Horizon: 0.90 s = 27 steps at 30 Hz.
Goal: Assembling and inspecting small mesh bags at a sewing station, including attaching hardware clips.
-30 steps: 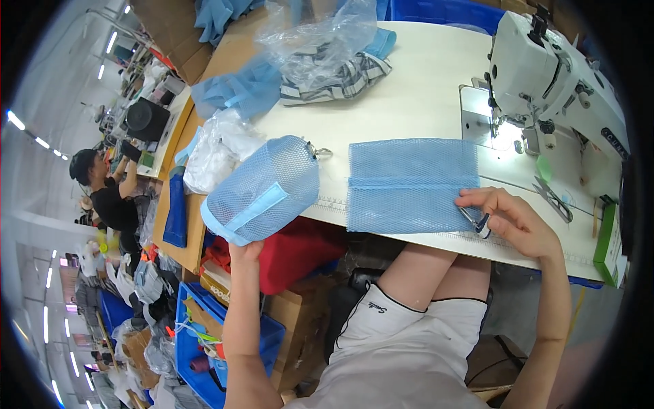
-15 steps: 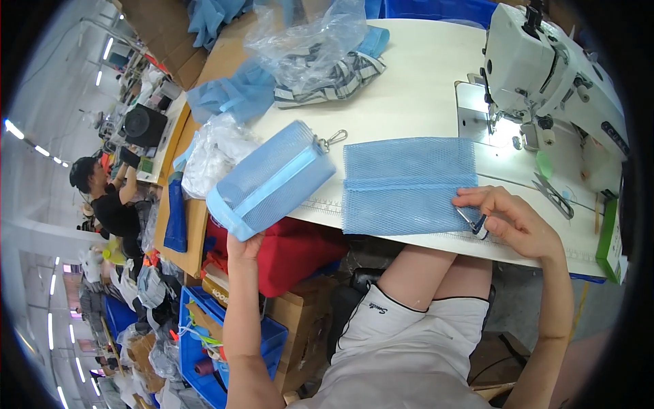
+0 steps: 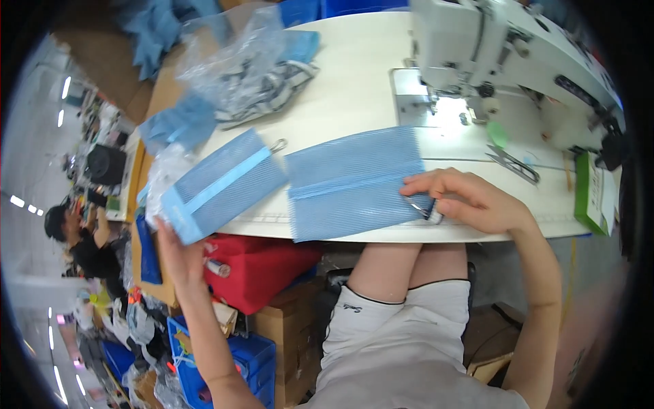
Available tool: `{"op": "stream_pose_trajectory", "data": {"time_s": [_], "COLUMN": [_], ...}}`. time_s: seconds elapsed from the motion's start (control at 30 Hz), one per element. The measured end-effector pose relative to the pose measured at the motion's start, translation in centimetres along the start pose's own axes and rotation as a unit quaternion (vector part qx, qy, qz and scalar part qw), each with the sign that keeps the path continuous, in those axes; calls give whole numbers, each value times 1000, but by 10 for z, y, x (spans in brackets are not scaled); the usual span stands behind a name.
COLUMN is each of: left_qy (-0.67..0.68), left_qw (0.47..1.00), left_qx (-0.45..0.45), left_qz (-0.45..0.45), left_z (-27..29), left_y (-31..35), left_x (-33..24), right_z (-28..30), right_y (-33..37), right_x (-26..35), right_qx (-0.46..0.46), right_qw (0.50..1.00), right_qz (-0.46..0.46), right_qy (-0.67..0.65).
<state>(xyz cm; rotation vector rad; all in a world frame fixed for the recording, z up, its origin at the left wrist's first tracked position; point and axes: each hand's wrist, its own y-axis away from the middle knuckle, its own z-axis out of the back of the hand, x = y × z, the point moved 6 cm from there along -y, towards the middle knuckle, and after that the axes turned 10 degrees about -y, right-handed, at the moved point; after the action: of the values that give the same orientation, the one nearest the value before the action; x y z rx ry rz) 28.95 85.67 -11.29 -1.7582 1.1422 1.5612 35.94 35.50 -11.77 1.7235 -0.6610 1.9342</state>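
Note:
My left hand (image 3: 182, 255) is at the lower left end of a blue mesh pouch (image 3: 228, 178), fingers stretched out and somewhat blurred. The pouch has a pale blue band and a metal clip hook (image 3: 278, 145) at its far end; it lies slanted on the white table. To its right a flat blue mesh piece (image 3: 354, 184) with a seam across its middle lies near the front edge. Over its right end is my right hand (image 3: 470, 201), fingers closed around a small metal tool (image 3: 430, 213) with a dark and white end, its exact kind unclear.
A white sewing machine (image 3: 463, 48) with its lamp lit stands at the far right. Thread snips (image 3: 514, 165) and a green-and-white box (image 3: 594, 194) lie nearer. Plastic bags (image 3: 231, 61) with checked cloth lie far left. A person (image 3: 88, 235) works beyond the left side.
The view has shifted, moving the table leftward in the picture. My left hand has loosened from the pouch, which now rests flatter on the table. My right hand still holds the small tool.

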Motion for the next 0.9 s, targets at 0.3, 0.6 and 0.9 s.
{"op": "stream_pose_trajectory", "data": {"time_s": [0.3,0.6,0.9], "left_qy": [-386,-330,-268], "left_qw": [893,885,880], "left_qx": [-8,-124,-142], "left_qz": [-232,-304,-367], "left_z": [-25,-25,-62], "left_y": [-4,11,51], "left_x": [-3,-19,-38], "right_z": [28,40,34], "right_y": [11,9,13], "right_x": [14,18,13], "right_qx": [-115,-167,-186], "right_qw": [981,973,974], "right_qz": [96,130,86], "right_qy": [-120,-97,-95]}}
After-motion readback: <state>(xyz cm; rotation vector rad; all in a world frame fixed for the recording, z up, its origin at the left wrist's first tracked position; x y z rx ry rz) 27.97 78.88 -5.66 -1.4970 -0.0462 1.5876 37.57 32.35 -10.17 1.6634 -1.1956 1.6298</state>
